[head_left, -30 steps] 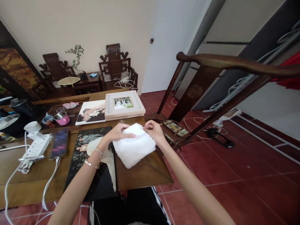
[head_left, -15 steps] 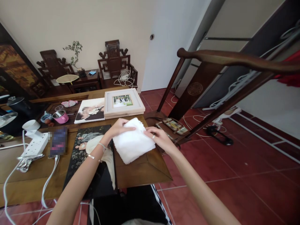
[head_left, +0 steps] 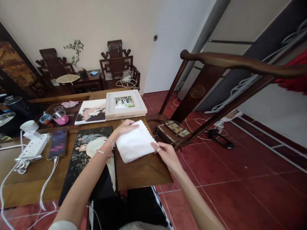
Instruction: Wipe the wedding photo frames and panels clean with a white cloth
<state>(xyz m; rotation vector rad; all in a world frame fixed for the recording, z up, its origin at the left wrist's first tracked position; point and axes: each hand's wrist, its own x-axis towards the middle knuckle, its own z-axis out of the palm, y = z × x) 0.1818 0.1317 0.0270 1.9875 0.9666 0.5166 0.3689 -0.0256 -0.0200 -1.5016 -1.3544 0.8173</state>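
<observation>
A folded white cloth (head_left: 133,143) with scalloped edges is held just over the corner of the wooden table (head_left: 141,177). My left hand (head_left: 126,127) is closed on its upper left part, the thumb lying across the top. At its right corner my right hand (head_left: 166,153) pinches the edge between thumb and fingers. Under my left forearm lies a dark photo panel (head_left: 83,159) showing a couple in wedding clothes. Beyond the cloth, a pale wooden picture frame (head_left: 126,103) rests on the table, overlapping or touching a white-edged photo panel (head_left: 92,111).
On the left are a power strip (head_left: 35,145), a charging phone (head_left: 57,143), cables and a pink cup (head_left: 60,117). A wooden chair (head_left: 199,89) with a bag (head_left: 172,131) on its seat stands right of the table, on a red tiled floor (head_left: 216,166).
My right hand has shifted right and slightly down, from the cloth's upper edge to its right corner. The cloth has turned a little and looks flatter. My left hand keeps its hold.
</observation>
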